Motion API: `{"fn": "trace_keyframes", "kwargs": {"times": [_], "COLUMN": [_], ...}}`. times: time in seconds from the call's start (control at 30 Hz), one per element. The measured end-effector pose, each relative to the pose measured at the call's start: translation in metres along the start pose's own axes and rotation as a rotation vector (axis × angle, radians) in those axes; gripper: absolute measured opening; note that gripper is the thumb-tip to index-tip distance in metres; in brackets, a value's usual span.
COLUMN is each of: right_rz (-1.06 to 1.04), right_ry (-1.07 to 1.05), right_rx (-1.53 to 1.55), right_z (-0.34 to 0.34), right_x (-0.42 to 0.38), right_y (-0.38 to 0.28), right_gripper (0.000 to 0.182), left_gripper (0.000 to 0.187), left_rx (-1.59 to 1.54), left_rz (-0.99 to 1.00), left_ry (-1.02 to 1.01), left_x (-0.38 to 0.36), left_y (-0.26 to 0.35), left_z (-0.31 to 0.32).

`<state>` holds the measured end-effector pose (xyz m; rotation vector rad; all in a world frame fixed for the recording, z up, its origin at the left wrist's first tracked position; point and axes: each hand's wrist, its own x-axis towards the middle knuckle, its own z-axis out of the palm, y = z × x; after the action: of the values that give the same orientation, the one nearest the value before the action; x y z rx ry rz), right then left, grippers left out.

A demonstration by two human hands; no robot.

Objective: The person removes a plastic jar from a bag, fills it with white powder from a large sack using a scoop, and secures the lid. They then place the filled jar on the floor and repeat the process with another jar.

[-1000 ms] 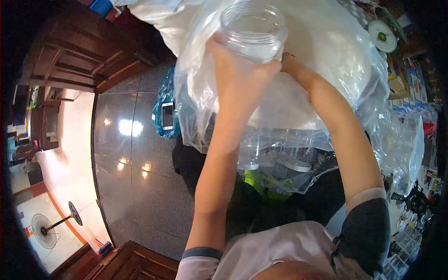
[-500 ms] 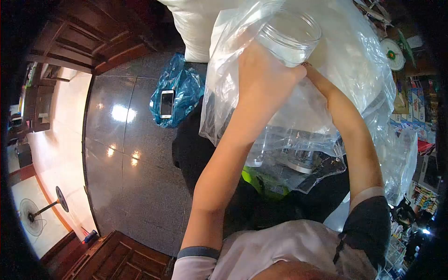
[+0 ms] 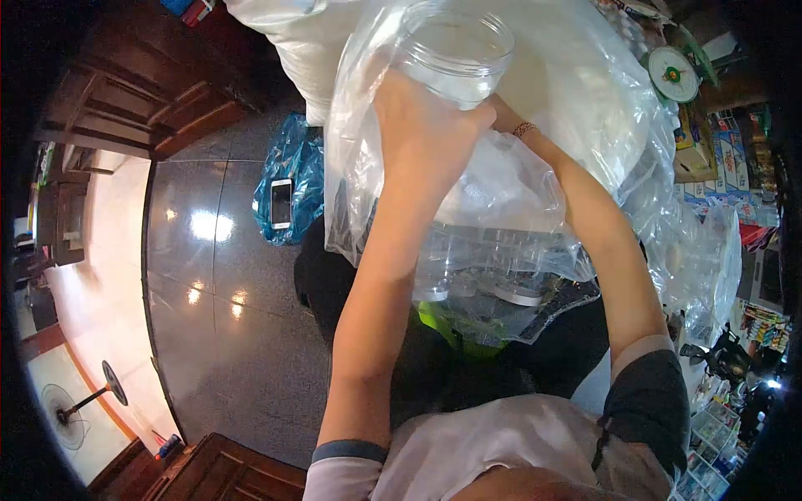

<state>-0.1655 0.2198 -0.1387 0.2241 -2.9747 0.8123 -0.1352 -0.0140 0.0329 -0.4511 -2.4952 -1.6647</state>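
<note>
A clear plastic jar (image 3: 455,58) with a threaded rim stands tilted above a large clear plastic bag (image 3: 576,167). My left hand (image 3: 426,117) is closed around the jar's near side, its thumb toward the right. Close beside it, my right hand (image 3: 506,118) reaches in under the jar's right side; its fingers are hidden behind the jar and my left hand. Further clear jars (image 3: 518,292) lie inside the plastic below my forearms, over my lap.
A white sack (image 3: 288,42) stands at the back. A phone (image 3: 281,204) lies on a blue plastic bag (image 3: 305,154) on the dark tiled floor (image 3: 242,351). At the right are a round dial scale (image 3: 673,73) and crowded goods. A fan (image 3: 113,382) stands at lower left.
The whole view has shifted, so jar, hands and bag appear further left. Both hands stay at the jar, and more of my right wrist with its bracelet shows.
</note>
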Motion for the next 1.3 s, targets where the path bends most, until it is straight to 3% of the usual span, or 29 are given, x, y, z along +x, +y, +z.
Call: {"fn": "trace_keyframes", "kwargs": {"times": [0.1,0.2,0.27,0.37,0.43,0.53,0.63,0.73,1.03,1.13,1.23,1.27,1.3], "right_rz": [0.047,0.303,0.298,0.616,0.759,0.736,0.568,0.620,0.649,0.463,0.223,0.370,0.514], "right_ry": [0.037,0.081,0.149,0.317,0.444,0.479,0.822,0.977,1.170,1.013,0.630,0.814,0.995], "right_rx": [0.234,0.617,0.723,1.114,1.348,1.597,1.595,1.512,1.749,1.825,1.863,1.805,1.735], "right_z": [0.004,-0.005,0.004,-0.023,-0.045,-0.069,-0.087,-0.108,-0.131,-0.124,-0.126,-0.127,-0.142], "right_x": [0.005,0.003,0.001,-0.013,-0.020,-0.036,-0.036,-0.042,-0.050,-0.061,-0.073,-0.073,-0.063], "right_y": [0.003,0.003,0.031,-0.022,-0.050,-0.061,-0.083,-0.097,-0.094,-0.020,-0.009,-0.012,-0.064], "right_gripper": [0.030,0.031,0.031,0.022,0.030,0.030,0.029,0.028,0.028,0.027,0.027,0.026,0.025], "left_gripper": [0.100,0.099,0.099,0.099,0.100,0.100,0.101,0.106,0.110,0.110,0.110,0.110,0.109], "left_rx": [-0.054,-0.091,-0.096,-0.067,-0.040,-0.044,-0.110,-0.120,-0.011,0.013,0.023,0.035,0.052], "left_rz": [-0.037,0.079,0.055,0.022,0.039,0.078,0.045,0.023,0.018,0.035,0.031,0.037,0.047], "left_ry": [-0.027,0.029,0.011,0.011,0.028,0.031,-0.003,-0.014,-0.044,-0.032,-0.035,-0.037,-0.039], "left_x": [0.003,0.008,0.008,0.005,0.005,0.004,0.004,0.004,0.001,0.003,0.000,0.000,0.000], "left_y": [-0.002,-0.014,-0.010,-0.006,-0.009,-0.013,-0.012,-0.014,-0.012,-0.015,-0.014,-0.014,-0.014], "left_z": [-0.002,0.002,-0.002,-0.002,0.000,0.001,-0.001,0.001,0.008,0.008,0.009,0.009,0.008]}}
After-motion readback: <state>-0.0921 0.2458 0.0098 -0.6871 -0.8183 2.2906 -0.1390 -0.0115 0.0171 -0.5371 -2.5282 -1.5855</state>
